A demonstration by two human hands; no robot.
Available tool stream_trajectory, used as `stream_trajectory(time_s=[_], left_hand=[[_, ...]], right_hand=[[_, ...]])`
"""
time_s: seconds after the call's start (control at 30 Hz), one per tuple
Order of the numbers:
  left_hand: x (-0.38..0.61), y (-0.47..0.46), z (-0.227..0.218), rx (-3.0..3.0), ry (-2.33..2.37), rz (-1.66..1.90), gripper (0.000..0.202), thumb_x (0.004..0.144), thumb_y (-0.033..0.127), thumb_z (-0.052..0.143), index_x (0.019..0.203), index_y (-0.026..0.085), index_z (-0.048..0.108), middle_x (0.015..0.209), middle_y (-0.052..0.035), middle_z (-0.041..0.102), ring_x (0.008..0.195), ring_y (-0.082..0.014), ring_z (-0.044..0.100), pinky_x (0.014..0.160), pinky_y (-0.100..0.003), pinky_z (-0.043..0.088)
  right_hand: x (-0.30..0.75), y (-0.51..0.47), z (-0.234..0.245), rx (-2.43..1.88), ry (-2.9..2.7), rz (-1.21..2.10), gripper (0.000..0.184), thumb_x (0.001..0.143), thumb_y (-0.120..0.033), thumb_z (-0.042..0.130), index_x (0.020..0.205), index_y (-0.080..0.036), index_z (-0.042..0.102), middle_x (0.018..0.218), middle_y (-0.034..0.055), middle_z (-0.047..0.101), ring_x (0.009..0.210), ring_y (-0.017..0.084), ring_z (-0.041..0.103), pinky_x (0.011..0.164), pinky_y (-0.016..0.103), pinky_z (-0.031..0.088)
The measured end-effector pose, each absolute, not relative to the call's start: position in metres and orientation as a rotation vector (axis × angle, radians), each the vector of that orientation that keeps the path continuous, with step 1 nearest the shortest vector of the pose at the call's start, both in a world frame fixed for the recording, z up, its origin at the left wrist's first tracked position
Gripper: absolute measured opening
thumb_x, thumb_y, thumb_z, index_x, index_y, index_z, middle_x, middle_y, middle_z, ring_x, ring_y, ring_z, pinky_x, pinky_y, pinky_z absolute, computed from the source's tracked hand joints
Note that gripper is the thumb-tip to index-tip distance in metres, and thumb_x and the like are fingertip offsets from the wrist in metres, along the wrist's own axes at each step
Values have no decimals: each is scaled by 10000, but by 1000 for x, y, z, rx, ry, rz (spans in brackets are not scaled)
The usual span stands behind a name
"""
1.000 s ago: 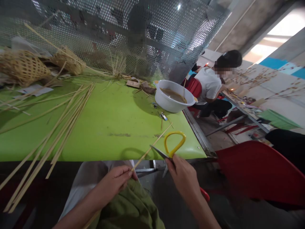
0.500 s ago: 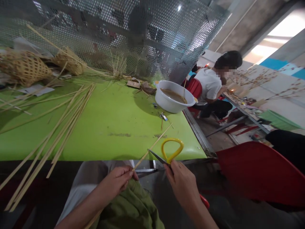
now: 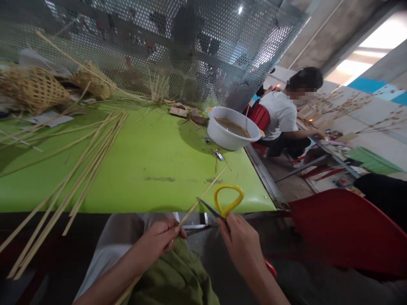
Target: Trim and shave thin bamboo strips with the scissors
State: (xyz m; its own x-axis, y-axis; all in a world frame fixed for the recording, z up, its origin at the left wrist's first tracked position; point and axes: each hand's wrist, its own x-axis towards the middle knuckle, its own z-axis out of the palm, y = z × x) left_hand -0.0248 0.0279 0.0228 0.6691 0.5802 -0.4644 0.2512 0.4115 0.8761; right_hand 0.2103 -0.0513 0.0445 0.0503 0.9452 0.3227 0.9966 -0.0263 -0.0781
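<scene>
My left hand (image 3: 159, 240) pinches a thin bamboo strip (image 3: 203, 192) just below the near edge of the green table (image 3: 152, 169); the strip slants up and right over the table corner. My right hand (image 3: 243, 245) grips scissors with a yellow handle loop (image 3: 228, 199). Their blades (image 3: 206, 206) are open and straddle the strip close to my left fingertips. Both hands hover over my lap, which is covered by olive-green cloth (image 3: 174, 275).
Several long bamboo strips (image 3: 79, 169) lie on the table's left. Woven baskets (image 3: 34, 89) sit at the back left before a perforated metal screen (image 3: 159, 46). A white bowl (image 3: 233, 129) of brown liquid stands back right. A red chair (image 3: 343, 228) and a seated person (image 3: 282, 114) are to the right.
The scissors and my right hand have shifted slightly left, closer to the strip. My left hand has hardly moved. The person at the right has stretched an arm out over their table.
</scene>
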Motion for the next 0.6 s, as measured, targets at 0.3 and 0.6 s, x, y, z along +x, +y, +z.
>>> stream_trajectory(time_s=[0.3, 0.6], left_hand=[[-20, 29, 28, 1138, 856, 258, 393, 799, 533, 456, 834, 165, 591, 404, 110, 268, 382, -71, 189, 435, -245, 115], [-15, 31, 27, 1162, 845, 281, 383, 811, 506, 450, 840, 159, 608, 408, 107, 266, 381, -70, 196, 433, -239, 131]], right_hand=[[212, -51, 42, -2046, -1970, -274, 299, 983, -346, 341, 776, -205, 504, 674, 30, 575, 637, 176, 540, 610, 272, 309], [208, -53, 41, -2025, -1953, -246, 292, 982, -345, 342, 782, -206, 502, 683, 31, 580, 639, 176, 546, 607, 271, 319]])
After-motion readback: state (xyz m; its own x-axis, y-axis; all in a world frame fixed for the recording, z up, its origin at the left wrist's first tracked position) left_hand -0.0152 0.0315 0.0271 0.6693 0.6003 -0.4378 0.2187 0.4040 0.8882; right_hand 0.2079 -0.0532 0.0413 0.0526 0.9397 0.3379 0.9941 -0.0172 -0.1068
